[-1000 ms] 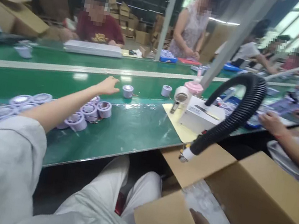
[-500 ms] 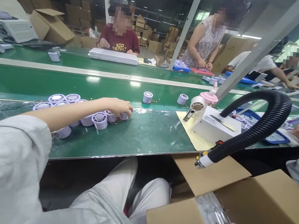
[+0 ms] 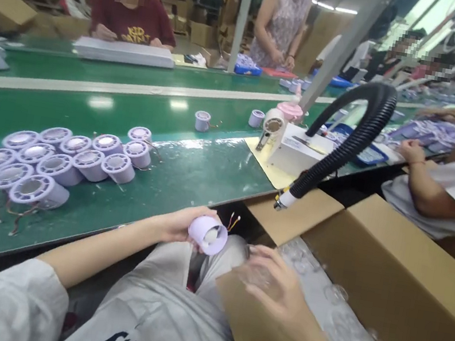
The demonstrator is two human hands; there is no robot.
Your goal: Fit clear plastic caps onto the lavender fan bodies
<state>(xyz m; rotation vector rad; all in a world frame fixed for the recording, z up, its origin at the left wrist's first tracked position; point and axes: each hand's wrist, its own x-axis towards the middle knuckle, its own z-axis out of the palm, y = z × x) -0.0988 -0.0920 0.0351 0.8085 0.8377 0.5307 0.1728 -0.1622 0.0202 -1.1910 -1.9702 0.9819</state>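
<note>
My left hand [image 3: 183, 225] is closed round a small lilac fan housing [image 3: 208, 235] with thin wires at its end, held over my lap below the table edge. My right hand [image 3: 273, 286] is just to its right, fingers curled on a clear plastic piece [image 3: 256, 274] at the near rim of an open cardboard box [image 3: 397, 251]. A cluster of several more lilac fan housings [image 3: 59, 157] lies on the green bench [image 3: 191, 179] to the left.
A black corrugated hose [image 3: 357, 137] arcs over the box from a white device [image 3: 300, 151] on a yellow mat. Two lone housings [image 3: 202, 121] ride the green conveyor [image 3: 89, 112]. A neighbour's arm [image 3: 425, 189] rests at right; other people work across the belt.
My left hand left the cluster on the bench and came back to my lap with one lilac housing. My right hand rose out of the box holding a clear plastic piece.
</note>
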